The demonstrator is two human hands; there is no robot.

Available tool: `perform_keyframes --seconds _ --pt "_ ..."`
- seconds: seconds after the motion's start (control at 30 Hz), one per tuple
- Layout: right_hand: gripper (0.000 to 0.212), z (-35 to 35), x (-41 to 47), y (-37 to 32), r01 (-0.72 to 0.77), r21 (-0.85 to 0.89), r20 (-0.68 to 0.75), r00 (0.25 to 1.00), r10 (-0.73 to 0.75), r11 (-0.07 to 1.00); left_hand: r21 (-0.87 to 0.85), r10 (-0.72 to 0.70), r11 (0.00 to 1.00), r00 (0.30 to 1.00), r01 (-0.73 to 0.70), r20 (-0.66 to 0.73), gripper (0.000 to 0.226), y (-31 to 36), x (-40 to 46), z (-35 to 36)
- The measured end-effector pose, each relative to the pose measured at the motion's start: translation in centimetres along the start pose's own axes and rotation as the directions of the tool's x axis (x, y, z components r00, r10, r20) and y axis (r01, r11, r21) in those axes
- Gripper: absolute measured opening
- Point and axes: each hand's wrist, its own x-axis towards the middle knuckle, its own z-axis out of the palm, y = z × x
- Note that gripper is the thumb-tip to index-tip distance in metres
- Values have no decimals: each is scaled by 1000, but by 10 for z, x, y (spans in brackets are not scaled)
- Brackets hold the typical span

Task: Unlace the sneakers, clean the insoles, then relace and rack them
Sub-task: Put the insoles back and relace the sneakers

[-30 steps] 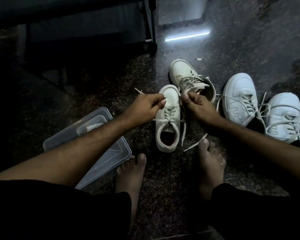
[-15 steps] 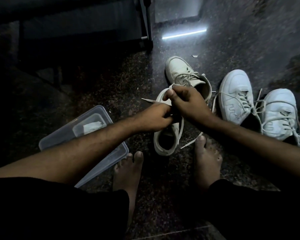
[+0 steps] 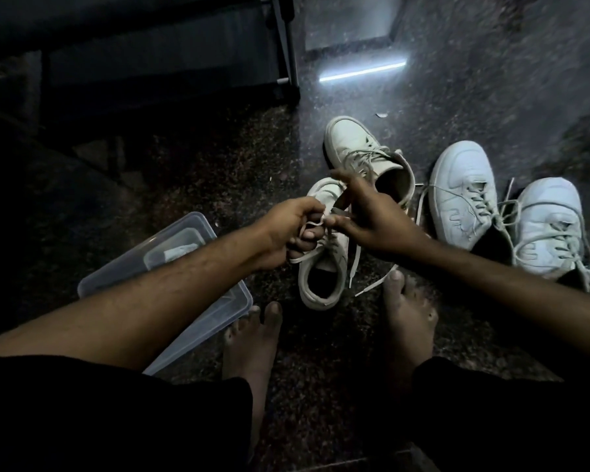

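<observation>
Both hands, left hand (image 3: 288, 229) and right hand (image 3: 372, 216), pinch the pale flat lace (image 3: 355, 264) over the cream leather sneaker (image 3: 324, 267); looks mid-lacing, white pair (image 3: 464, 195) at 3 o'clock unracked.

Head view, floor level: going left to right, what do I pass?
plastic container → left hand pinching the lace → cream sneaker being worked on → right hand → bluish-white sneaker → second bluish-white sneaker.

Both forearms enter from the lower corners and converge at frame centre. Left hand (image 3: 288, 229): fingers curled, knuckles up. Right hand (image 3: 372, 216): index finger raised toward the top, thumb tip meeting the left fingers. Bare feet at lower centre.
</observation>
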Motion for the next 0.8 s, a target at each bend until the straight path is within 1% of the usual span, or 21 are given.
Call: perform_keyframes --seconds 0.07,0.13,0.2,0.27,0.3,0.33,0.37,0.4,0.43,0.47,0.5,0.53,0.57,0.6,0.63,0.67,0.7,0.73,0.77,0.8 --pt "45 1 -5 -2 138 -190 -16 989 -144 972 9 -17 1000 1000 17 0 36 1 1 0" --pt "28 1 -4 -3 222 -330 -28 969 -245 918 67 1 998 999 1 -34 40 0 1 1" --pt "15 -1 0 -2 234 -406 -24 964 -266 884 115 37 993 997 -29 -69 42 -1 -2 3" --pt "14 -4 4 0 206 -452 20 975 -221 868 175 84 983 989 -62 -122 36 2 -4 1" --pt "13 -5 5 1 179 -467 43 983 -180 866 263 162 958 972 -113 -173 36 4 -4 -1" --pt "11 -6 6 2 143 -475 56 990 -132 868 409 291 895 930 -181 -225 36 5 -3 -5" --pt "10 -7 6 2 105 -473 60 994 -87 875 578 457 776 855 -251 -243 35 6 -3 -11" --pt "12 -7 7 4 56 -459 57 998 -34 887 725 613 617 765 -307 -198 30 6 -1 -17" --pt "14 -7 8 5 -9 -435 55 998 36 900 814 716 457 691 -359 -97 26 6 -2 -20" --pt "15 -7 8 7 -83 -404 62 991 118 911 854 763 316 645 -413 29 23 5 -3 -23" --pt "17 -7 10 7 -153 -365 76 978 193 919 866 772 202 618 -457 146 21 2 -2 -25" --pt "20 -7 12 8 -215 -298 106 961 256 930 874 765 110 602 -472 229 23 -2 0 -25" --pt "23 -7 14 8 -277 -184 150 940 306 943 883 755 44 594 -467 277 29 -6 3 -25" --pt "26 -9 14 6 -342 -35 203 917 342 939 891 753 8 589 -454 293 34 -9 6 -25" --pt "28 -10 13 3 -397 116 269 895 356 911 894 763 9 581 -449 284 35 -11 8 -25" --pt "25 -12 12 0 -430 228 336 877 344 874 887 778 34 569 -460 265 30 -13 9 -24" --pt "22 -14 10 -4 -438 294 386 868 313 850 873 789 63 560 -483 253 23 -13 8 -24" --pt "19 -15 8 -6 -427 331 412 867 278 842 862 787 89 566 -500 246 16 -13 7 -24" --pt "18 -18 5 -9 -409 349 419 873 250 843 846 775 132 586 -517 237 14 -14 6 -24" --pt "17 -21 4 -9 -387 341 405 883 238 857 823 757 205 619 -530 210 14 -14 5 -24"
